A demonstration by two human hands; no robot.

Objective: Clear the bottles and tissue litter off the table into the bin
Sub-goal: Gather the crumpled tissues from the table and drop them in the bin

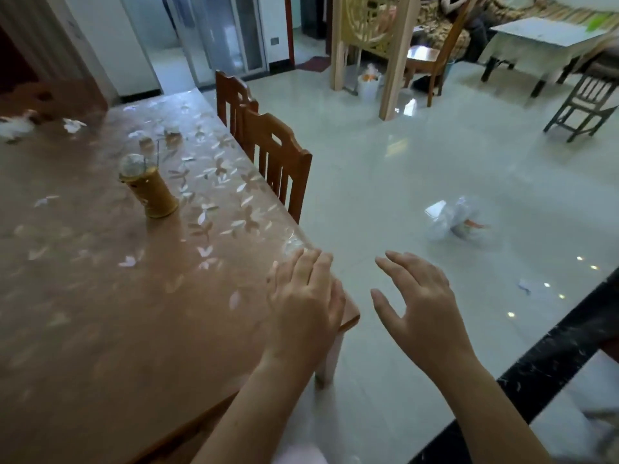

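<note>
Now our left hand (304,303) and right hand (422,303) are empty, fingers loose, by the tabletop (100,296) corner. The bottle (150,185) stands toward ten o'clock and the tissue (13,127) lies beyond it, so we likely reach there next.

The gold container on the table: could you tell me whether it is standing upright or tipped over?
Upright: the gold container stands on its base on the table, clear domed top uppermost.
</note>
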